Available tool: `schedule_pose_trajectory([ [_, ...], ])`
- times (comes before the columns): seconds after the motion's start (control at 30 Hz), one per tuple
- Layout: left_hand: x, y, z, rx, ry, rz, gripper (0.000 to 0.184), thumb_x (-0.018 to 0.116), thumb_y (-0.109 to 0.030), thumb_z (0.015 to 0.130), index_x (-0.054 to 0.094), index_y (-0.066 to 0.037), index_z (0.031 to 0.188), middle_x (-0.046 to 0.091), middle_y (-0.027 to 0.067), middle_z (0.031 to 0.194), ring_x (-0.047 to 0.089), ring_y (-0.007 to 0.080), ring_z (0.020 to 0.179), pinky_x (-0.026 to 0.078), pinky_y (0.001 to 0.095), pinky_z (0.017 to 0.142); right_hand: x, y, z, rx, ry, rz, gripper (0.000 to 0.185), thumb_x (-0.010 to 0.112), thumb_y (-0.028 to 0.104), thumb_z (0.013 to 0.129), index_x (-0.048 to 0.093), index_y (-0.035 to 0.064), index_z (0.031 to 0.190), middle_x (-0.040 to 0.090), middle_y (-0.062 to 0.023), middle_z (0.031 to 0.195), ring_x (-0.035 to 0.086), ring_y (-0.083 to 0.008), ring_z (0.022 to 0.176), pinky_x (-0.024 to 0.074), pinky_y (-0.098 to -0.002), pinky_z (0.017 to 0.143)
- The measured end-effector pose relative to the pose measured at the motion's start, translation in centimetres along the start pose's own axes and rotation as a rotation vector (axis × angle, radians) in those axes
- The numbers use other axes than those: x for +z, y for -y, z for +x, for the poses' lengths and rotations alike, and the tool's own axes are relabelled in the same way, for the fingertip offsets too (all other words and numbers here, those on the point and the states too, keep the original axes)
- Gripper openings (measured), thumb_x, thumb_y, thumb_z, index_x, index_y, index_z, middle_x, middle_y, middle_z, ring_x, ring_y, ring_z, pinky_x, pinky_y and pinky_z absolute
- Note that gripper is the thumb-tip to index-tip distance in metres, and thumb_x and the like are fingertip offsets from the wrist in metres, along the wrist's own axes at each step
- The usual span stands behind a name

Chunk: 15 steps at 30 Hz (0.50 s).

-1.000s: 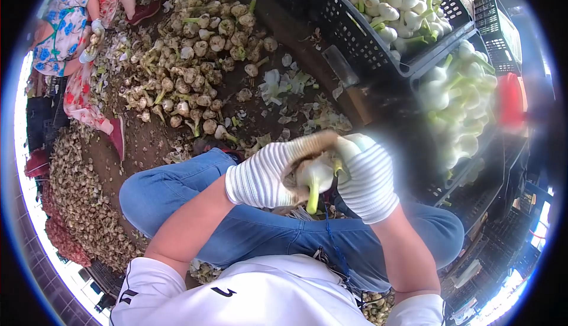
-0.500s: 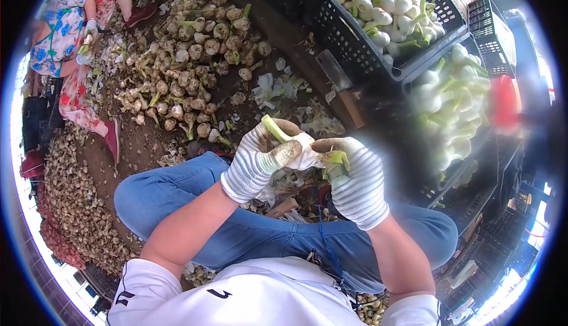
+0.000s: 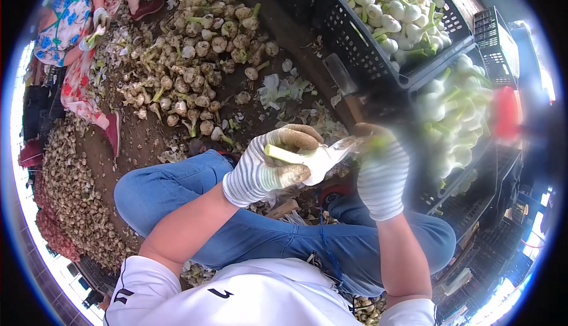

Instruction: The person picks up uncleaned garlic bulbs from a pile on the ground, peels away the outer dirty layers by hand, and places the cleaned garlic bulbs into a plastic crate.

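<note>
My left hand (image 3: 255, 171), in a striped glove with soiled fingertips, is closed round a white garlic bulb (image 3: 319, 164) whose cut green stem (image 3: 283, 154) sticks out to the left. A strip of papery garlic skin (image 3: 345, 147) stretches from the bulb toward my right hand (image 3: 383, 178). That hand wears a matching glove and has its fingers pinched on the skin, though its fingertips are blurred. Something greenish, also smeared, shows at those fingertips. Both hands are above my crossed legs in blue jeans.
Unpeeled garlic (image 3: 198, 60) lies heaped on the ground ahead, with loose skins (image 3: 283, 91) beside it. A black crate (image 3: 361, 39) of clean bulbs stands ahead right, near a hazy second pile of clean garlic (image 3: 455, 119). Another person (image 3: 62, 27) in floral clothes works at far left.
My right hand has moved away to the right, drawing skin off the bulb. More of the smooth white bulb shows in my left hand, which has turned the stem lower.
</note>
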State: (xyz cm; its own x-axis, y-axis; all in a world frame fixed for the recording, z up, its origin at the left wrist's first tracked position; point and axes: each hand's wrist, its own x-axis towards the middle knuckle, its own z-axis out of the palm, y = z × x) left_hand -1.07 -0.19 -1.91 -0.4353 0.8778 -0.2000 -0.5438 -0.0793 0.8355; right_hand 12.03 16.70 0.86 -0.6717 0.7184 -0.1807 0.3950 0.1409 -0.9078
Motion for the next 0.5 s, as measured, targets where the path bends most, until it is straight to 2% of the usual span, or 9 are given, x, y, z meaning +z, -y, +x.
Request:
schedule_pose_trajectory([
  [0.1,0.0,0.0,-0.1,0.000,0.016,-0.047,0.046,0.080,-0.014,0.077,0.062,-0.002,0.117,0.060,0.0101,0.122,0.060,0.0186,0.110,0.049,0.0334,0.095,0.1,0.2,0.0,-0.035,-0.005,-0.092,0.023,0.052,-0.008,0.089,0.066,0.0000,0.105,0.069,-0.0118,0.090,0.064,-0.0150,0.079,0.0497,-0.0257,0.074],
  [0.23,0.2,0.0,-0.3,-0.002,0.016,-0.166,0.053,0.079,-0.015,0.079,0.057,-0.001,0.126,0.060,0.0115,0.126,0.059,0.0191,0.113,0.048,0.0330,0.097,-0.4,-0.3,0.6,-0.031,-0.029,-0.010,0.024,0.049,-0.007,0.090,0.064,-0.0008,0.108,0.069,-0.0097,0.090,0.063,-0.0125,0.079,0.0501,-0.0249,0.072],
  [0.33,0.1,0.0,-0.2,0.029,-0.007,-0.188,0.058,0.077,-0.015,0.079,0.052,-0.005,0.131,0.053,0.0160,0.134,0.055,0.0239,0.119,0.046,0.0367,0.101,-0.5,0.5,0.6,0.205,0.162,0.342,0.027,0.050,-0.007,0.088,0.062,-0.0003,0.111,0.068,-0.0086,0.091,0.062,-0.0123,0.081,0.0496,-0.0237,0.073],
  [0.37,0.0,0.0,-0.2,0.037,-0.016,-0.179,0.060,0.077,-0.014,0.079,0.051,-0.007,0.132,0.050,0.0182,0.137,0.054,0.0264,0.122,0.045,0.0387,0.103,-0.8,0.7,0.9,0.255,0.302,0.332,0.034,0.054,-0.004,0.085,0.059,0.0011,0.119,0.067,-0.0078,0.095,0.061,-0.0108,0.084,0.0484,-0.0223,0.072],
  [0.4,0.1,0.0,-0.2,0.058,-0.027,-0.120,0.059,0.075,-0.013,0.081,0.050,-0.008,0.134,0.049,0.0179,0.138,0.053,0.0261,0.123,0.044,0.0385,0.104,-1.4,0.4,1.0,0.397,0.497,0.643,0.046,0.062,0.003,0.084,0.052,0.0032,0.130,0.065,-0.0069,0.105,0.059,-0.0092,0.086,0.0480,-0.0222,0.072],
  [0.43,0.4,0.0,-0.3,0.081,-0.037,-0.063,0.058,0.073,-0.012,0.083,0.049,-0.008,0.135,0.048,0.0177,0.140,0.052,0.0258,0.125,0.044,0.0384,0.105,-0.6,0.3,0.6,0.362,0.531,0.768,0.052,0.064,0.005,0.084,0.048,0.0044,0.134,0.064,-0.0064,0.109,0.059,-0.0089,0.086,0.0479,-0.0223,0.071],
  [0.47,0.6,0.0,-0.3,0.105,-0.047,-0.006,0.057,0.071,-0.011,0.085,0.048,-0.008,0.136,0.047,0.0174,0.141,0.051,0.0255,0.126,0.043,0.0383,0.105,-0.3,0.7,0.3,0.364,0.548,0.739,0.054,0.066,0.005,0.084,0.048,0.0044,0.134,0.063,-0.0065,0.111,0.059,-0.0087,0.088,0.0484,-0.0223,0.072],
  [0.5,0.4,0.3,0.0,0.210,0.034,0.143,0.054,0.066,-0.008,0.088,0.045,-0.007,0.138,0.046,0.0161,0.143,0.050,0.0251,0.127,0.041,0.0386,0.107,0.1,1.6,0.0,0.365,0.566,0.710,0.056,0.068,0.005,0.084,0.047,0.0043,0.135,0.062,-0.0065,0.113,0.059,-0.0086,0.090,0.0489,-0.0223,0.072],
])
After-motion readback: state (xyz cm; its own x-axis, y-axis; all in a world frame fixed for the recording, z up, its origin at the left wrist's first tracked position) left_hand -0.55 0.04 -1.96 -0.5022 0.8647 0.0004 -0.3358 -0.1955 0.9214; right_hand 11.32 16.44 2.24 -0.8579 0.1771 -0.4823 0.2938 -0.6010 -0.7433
